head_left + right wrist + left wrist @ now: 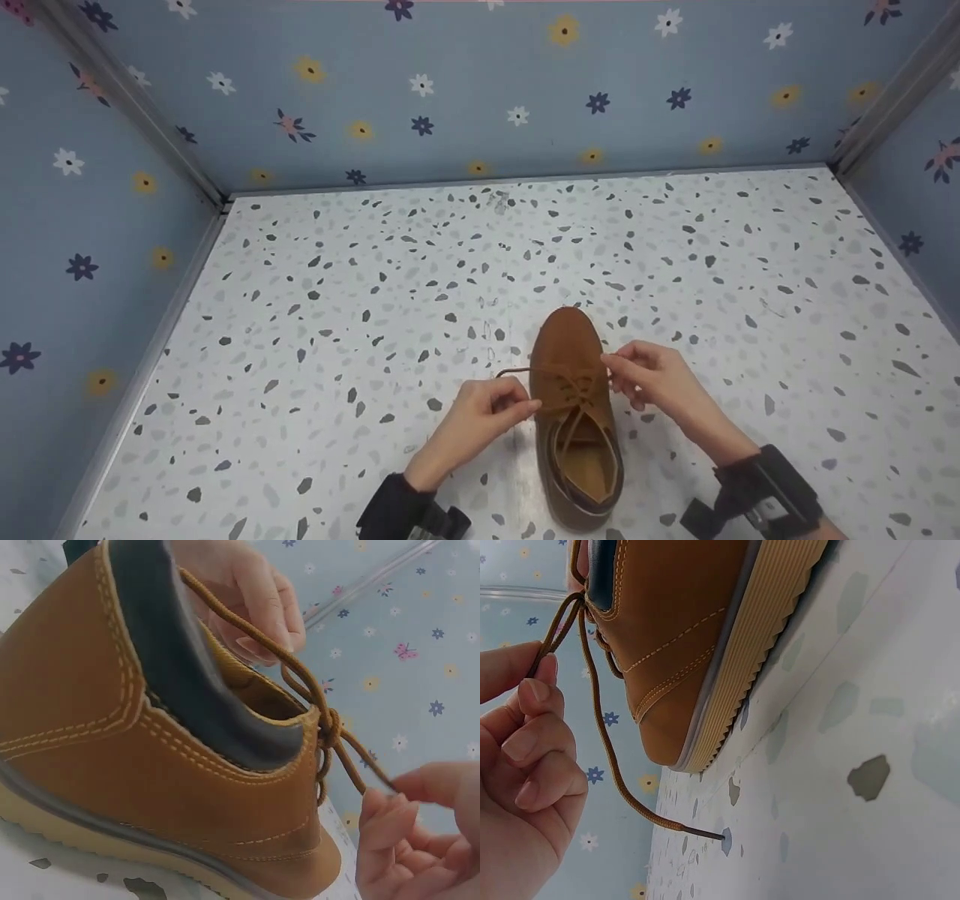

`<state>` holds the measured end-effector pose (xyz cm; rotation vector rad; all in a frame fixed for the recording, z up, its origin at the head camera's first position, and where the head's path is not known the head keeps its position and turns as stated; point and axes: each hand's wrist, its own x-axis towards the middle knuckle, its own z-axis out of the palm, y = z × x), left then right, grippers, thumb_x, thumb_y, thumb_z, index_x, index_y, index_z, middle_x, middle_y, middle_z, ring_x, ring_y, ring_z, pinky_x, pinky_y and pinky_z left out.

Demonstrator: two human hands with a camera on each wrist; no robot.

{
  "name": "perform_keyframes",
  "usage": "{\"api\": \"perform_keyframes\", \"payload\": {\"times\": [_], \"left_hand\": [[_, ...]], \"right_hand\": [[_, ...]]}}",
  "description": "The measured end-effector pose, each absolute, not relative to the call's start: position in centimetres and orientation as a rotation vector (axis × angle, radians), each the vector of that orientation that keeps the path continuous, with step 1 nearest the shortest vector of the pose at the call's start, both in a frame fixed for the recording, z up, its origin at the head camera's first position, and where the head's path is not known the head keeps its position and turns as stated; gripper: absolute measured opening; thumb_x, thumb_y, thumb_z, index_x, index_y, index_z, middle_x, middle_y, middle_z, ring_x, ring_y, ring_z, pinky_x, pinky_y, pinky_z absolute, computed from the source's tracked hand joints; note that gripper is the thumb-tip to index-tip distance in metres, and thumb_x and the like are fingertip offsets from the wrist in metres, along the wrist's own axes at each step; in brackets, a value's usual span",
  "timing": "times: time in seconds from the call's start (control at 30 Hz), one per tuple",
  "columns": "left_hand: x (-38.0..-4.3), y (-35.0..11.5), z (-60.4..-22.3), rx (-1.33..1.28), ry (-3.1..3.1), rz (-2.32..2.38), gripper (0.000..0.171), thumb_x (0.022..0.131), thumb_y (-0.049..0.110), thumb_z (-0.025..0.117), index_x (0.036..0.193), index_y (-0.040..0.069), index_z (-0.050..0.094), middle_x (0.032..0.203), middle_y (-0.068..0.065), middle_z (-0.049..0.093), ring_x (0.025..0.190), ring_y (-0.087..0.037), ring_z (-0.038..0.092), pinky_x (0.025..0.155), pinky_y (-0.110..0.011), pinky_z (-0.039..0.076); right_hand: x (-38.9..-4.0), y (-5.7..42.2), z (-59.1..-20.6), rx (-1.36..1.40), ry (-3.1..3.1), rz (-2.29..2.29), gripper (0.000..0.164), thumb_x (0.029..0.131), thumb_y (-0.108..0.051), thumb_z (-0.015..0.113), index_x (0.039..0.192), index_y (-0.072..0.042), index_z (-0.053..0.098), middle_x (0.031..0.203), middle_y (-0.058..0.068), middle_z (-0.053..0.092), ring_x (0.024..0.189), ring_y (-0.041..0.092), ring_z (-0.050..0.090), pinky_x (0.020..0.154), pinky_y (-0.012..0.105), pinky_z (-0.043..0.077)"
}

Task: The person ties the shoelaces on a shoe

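Observation:
A brown lace-up shoe [566, 337] with a dark padded collar [247, 731] stands on the speckled surface, toe pointing away. My left hand [484, 416] is at the left of the shoe. Between thumb and forefinger it pinches a doubled lace [564, 619], while a loose lace end [641, 802] hangs in a curve beside the shoe. On the right side, my right hand [656, 382] pinches brown lace [367, 757] by thumb and fingertips. A knot [330, 731] sits over the top of the lacing, between the two hands.
White speckled surface [375, 300] lies under the shoe. Blue flowered panels [480, 90] rise at the back, left and right, with grey metal strips [142, 97] at the corners. Dark straps with cameras [769, 491] are round both wrists.

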<state>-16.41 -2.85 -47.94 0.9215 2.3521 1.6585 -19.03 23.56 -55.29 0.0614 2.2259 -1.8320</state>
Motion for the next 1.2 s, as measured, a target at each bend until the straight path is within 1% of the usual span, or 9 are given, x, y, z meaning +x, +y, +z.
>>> {"api": "perform_keyframes", "payload": {"times": [0.1, 0.2, 0.3, 0.4, 0.6, 0.77, 0.93, 1.2], "left_hand": [[-16.4, -2.9, -47.9, 0.931, 2.349, 1.652, 0.012, 0.069, 0.023, 0.048, 0.062, 0.014, 0.051, 0.050, 0.006, 0.043, 0.039, -0.005, 0.035, 0.034, -0.018, 0.029], [-16.2, -2.9, -47.6, 0.945, 2.343, 1.650, 0.012, 0.070, 0.022, 0.048, 0.062, 0.014, 0.050, 0.049, 0.007, 0.042, 0.038, -0.004, 0.035, 0.033, -0.018, 0.029], [-15.9, -2.9, -46.9, 0.945, 2.318, 1.657, 0.012, 0.071, 0.019, 0.047, 0.060, 0.014, 0.049, 0.046, 0.004, 0.039, 0.038, -0.005, 0.035, 0.033, -0.018, 0.029], [-15.5, -3.0, -46.3, 0.947, 2.288, 1.659, 0.014, 0.072, 0.017, 0.046, 0.058, 0.014, 0.046, 0.045, 0.002, 0.036, 0.038, -0.005, 0.033, 0.034, -0.018, 0.028], [-15.2, -3.3, -46.0, 0.970, 2.261, 1.635, 0.018, 0.073, 0.014, 0.044, 0.056, 0.012, 0.043, 0.045, 0.001, 0.035, 0.038, -0.007, 0.033, 0.034, -0.017, 0.027], [-15.1, -3.5, -45.8, 1.007, 2.257, 1.608, 0.018, 0.073, 0.015, 0.044, 0.055, 0.014, 0.043, 0.046, 0.002, 0.035, 0.039, -0.006, 0.033, 0.035, -0.017, 0.027], [-15.2, -3.7, -46.2, 1.059, 2.274, 1.579, 0.017, 0.073, 0.016, 0.044, 0.056, 0.016, 0.045, 0.048, 0.005, 0.036, 0.041, -0.004, 0.034, 0.036, -0.016, 0.027], [-15.2, -3.8, -45.6, 1.098, 2.325, 1.580, 0.017, 0.072, 0.014, 0.046, 0.056, 0.014, 0.044, 0.049, 0.004, 0.036, 0.042, -0.005, 0.032, 0.037, -0.015, 0.026]], "right_hand": [[-19.4, 24.0, -56.3, 0.044, 2.173, -1.916, 0.026, 0.070, -0.029, 0.047, 0.076, -0.004, 0.046, 0.061, 0.019, 0.044, 0.044, 0.025, 0.038, 0.028, 0.035, 0.029], [-19.6, 24.2, -56.8, 0.031, 2.145, -1.984, 0.023, 0.069, -0.025, 0.048, 0.076, -0.003, 0.046, 0.060, 0.020, 0.044, 0.043, 0.026, 0.037, 0.029, 0.037, 0.030], [-19.5, 24.4, -56.9, 0.009, 2.131, -2.058, 0.019, 0.068, -0.020, 0.050, 0.077, -0.003, 0.046, 0.061, 0.021, 0.045, 0.042, 0.028, 0.039, 0.031, 0.039, 0.032], [-19.3, 24.8, -56.9, 0.054, 2.122, -2.148, 0.019, 0.067, -0.018, 0.052, 0.077, -0.003, 0.047, 0.063, 0.022, 0.046, 0.043, 0.029, 0.040, 0.035, 0.039, 0.034], [-18.5, 25.3, -56.9, 0.200, 2.120, -2.240, 0.020, 0.064, -0.017, 0.055, 0.075, -0.002, 0.047, 0.062, 0.024, 0.044, 0.043, 0.027, 0.040, 0.038, 0.039, 0.035], [-17.7, 25.6, -56.9, 0.193, 2.137, -2.279, 0.019, 0.065, -0.015, 0.054, 0.075, 0.000, 0.046, 0.062, 0.024, 0.044, 0.044, 0.025, 0.041, 0.036, 0.039, 0.035], [-17.2, 25.9, -56.8, 0.188, 2.152, -2.296, 0.019, 0.067, -0.015, 0.052, 0.076, 0.001, 0.046, 0.063, 0.024, 0.044, 0.044, 0.028, 0.041, 0.038, 0.040, 0.035], [-16.9, 26.2, -56.7, 0.208, 2.152, -2.306, 0.021, 0.068, -0.016, 0.052, 0.077, 0.002, 0.046, 0.064, 0.023, 0.045, 0.047, 0.028, 0.042, 0.041, 0.040, 0.036]]}}
